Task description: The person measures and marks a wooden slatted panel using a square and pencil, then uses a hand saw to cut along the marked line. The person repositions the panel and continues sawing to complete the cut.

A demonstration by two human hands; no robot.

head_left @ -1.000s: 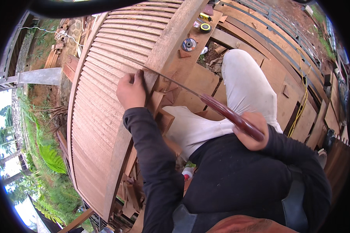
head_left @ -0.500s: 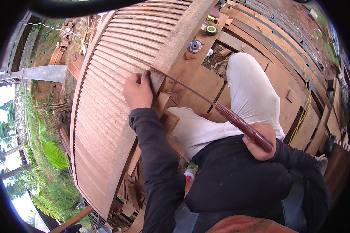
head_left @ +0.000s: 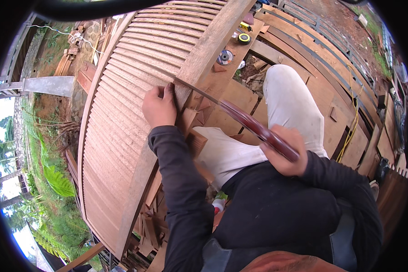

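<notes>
On the narrow board [head_left: 226, 75] along the big panel: a round disc [head_left: 225, 57] with a dark middle, a yellow and black tape measure [head_left: 244, 39], and one more yellow tool [head_left: 245, 26] farther up. Close to the left sleeve, some wood blocks [head_left: 197, 143], tight between the panel and a leg. In the way past the right hand [head_left: 294, 139], a bent knee [head_left: 288, 90] in white trousers. Near the tummy, a white bottle [head_left: 219, 204] with a red tip.

Holding the thin tool [head_left: 240, 117] by its shiny red-brown handle, right fingers wrapped round it. Tip of the thin blade at the panel's wide edge bar [head_left: 204, 50], just beside the left hand [head_left: 159, 109]. Left fingers bent there; cannot tell if pinching anything.

Now pushed up and left since half a second ago, handle nearer to the edge bar, with less blade showing. Left hand still by the edge bar, as before.

Under the left hand, a big slatted wood panel [head_left: 122, 99] for a surface. To the right, flat boards and a yellow cord [head_left: 347, 143]. Out to the left, green ferns [head_left: 59, 181] and bare dirt.
</notes>
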